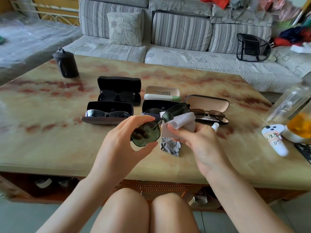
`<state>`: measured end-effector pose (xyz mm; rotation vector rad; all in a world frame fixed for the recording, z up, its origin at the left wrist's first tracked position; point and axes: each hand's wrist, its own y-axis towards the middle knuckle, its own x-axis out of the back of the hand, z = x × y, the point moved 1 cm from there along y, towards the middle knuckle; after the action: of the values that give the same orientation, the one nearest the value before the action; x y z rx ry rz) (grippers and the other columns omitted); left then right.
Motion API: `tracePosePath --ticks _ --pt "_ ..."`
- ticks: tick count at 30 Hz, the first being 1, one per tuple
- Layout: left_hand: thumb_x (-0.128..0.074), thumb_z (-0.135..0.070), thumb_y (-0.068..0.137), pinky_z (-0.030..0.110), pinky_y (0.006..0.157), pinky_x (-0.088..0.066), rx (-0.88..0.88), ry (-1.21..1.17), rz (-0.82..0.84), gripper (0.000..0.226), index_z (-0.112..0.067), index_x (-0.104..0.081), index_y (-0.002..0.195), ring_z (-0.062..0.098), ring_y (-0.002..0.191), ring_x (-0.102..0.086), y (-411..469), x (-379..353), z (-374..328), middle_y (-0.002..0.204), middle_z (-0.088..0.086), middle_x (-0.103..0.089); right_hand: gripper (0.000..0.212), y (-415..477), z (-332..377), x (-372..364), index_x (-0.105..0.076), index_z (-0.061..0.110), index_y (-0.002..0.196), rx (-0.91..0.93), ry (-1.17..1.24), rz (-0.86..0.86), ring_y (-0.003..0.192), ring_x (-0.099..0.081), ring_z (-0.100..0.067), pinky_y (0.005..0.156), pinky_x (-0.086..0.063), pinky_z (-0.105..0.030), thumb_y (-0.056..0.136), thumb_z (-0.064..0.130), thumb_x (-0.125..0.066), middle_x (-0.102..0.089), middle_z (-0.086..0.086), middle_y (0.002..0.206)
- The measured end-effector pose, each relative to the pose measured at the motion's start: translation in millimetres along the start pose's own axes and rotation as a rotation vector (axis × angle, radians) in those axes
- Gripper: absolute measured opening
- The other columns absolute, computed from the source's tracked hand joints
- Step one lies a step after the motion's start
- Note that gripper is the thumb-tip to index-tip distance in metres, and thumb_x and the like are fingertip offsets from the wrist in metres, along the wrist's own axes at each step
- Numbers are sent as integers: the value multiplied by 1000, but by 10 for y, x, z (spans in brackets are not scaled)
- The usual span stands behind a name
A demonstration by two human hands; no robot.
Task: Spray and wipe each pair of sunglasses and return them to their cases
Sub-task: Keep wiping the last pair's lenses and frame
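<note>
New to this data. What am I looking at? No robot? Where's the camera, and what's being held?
No robot: these are a person's bare hands, filmed by one wide-angle camera worn on the head, looking down. The left hand grips green-lensed sunglasses by one lens; the right hand pinches a grey cloth wrapped round the other lens. On the table lie several open cases, some holding glasses, a crumpled second cloth, and a white spray bottle mostly hidden behind the right hand.
</note>
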<state>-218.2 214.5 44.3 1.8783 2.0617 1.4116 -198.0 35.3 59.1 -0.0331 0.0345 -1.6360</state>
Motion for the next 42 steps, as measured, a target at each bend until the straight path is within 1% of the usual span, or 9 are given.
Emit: tracePosePath --ticks 9,13,17,23,28,32,35,39,42 --pt "-72 -27 76 11 85 -48 -46 76 30 50 -18 -62 124 5 93 -60 54 149 74 109 -5 -68 16 77 228 257 -73 20 57 161 -433 117 48 -61 -18 49 -43 -36 68 23 -84 -66 -4 52" --pt "-73 -27 77 9 90 -45 -110 89 95 52 -20 -60 127 1 98 -59 93 264 114 111 -7 -65 43 164 623 446 -58 24 43 377 -655 103 37 -34 -2 44 -28 -24 80 3 -64 -42 11 36" --pt "-78 -21 78 6 91 -43 -152 111 143 50 -18 -62 125 1 99 -59 152 299 118 111 -5 -66 44 253 960 354 -48 24 51 583 -881 189 47 -44 4 48 -31 -8 83 -6 -55 -48 20 44" --pt "-81 -15 74 11 89 -45 -183 126 215 53 -18 -63 124 3 98 -58 187 282 129 112 -6 -66 33 398 886 58 -73 14 98 346 -1023 786 94 -56 16 84 -39 -6 93 -5 -46 -71 19 95" --pt "-74 -24 76 16 87 -47 -183 122 204 50 -20 -63 124 5 97 -59 181 287 177 111 -8 -66 37 401 930 111 -69 9 117 270 -991 898 116 -59 -12 104 -39 -28 90 10 -43 -68 -2 121" --pt "-72 -26 76 21 87 -48 -182 116 227 49 -22 -63 124 6 99 -61 179 254 188 114 -9 -65 32 335 913 127 -68 -1 102 87 -864 1021 90 -57 -13 71 -43 -4 99 21 -45 -58 -25 96" --pt "-72 -28 77 25 85 -49 -175 118 227 49 -25 -61 125 9 98 -63 167 233 203 114 -10 -65 47 381 860 146 -76 21 90 29 -744 979 87 -63 3 93 -38 -9 104 31 -33 -71 13 81" --pt "-71 -30 78 26 83 -50 -184 121 238 48 -26 -61 125 10 96 -62 174 226 183 113 -11 -64 13 363 757 71 -70 12 96 104 -888 951 60 -54 4 63 -38 -4 95 17 -58 -66 6 65" --pt "-67 -35 80 24 82 -50 -204 122 264 46 -29 -59 125 6 96 -60 186 209 163 113 -16 -61 16 371 727 24 -68 11 80 145 -982 871 46 -49 2 46 -31 -5 89 25 -68 -61 13 55"
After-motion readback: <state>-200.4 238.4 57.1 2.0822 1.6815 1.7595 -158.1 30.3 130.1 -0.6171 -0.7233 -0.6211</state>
